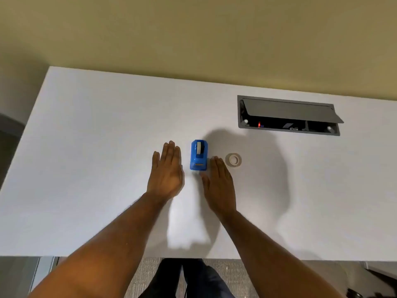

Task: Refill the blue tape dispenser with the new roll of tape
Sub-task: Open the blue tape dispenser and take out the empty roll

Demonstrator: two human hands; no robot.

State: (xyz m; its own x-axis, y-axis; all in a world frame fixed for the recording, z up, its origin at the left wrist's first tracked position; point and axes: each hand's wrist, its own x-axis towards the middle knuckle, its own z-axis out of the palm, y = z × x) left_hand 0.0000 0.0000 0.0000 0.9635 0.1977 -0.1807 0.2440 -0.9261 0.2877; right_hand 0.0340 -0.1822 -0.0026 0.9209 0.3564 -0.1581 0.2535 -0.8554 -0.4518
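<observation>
A blue tape dispenser (199, 155) stands upright on the white table (86, 147), with a pale roll core showing in its top slot. A clear roll of tape (233, 160) lies flat just to its right. My left hand (166, 173) rests flat, palm down, to the left of the dispenser, close to it without touching. My right hand (219, 183) lies flat below and to the right of the dispenser, its fingertips near the dispenser's base and the roll. Neither hand holds anything.
A grey cable box (287, 115) with its lid raised is sunk into the table at the back right. A beige wall runs behind the table. The table's near edge is at my legs (193, 278).
</observation>
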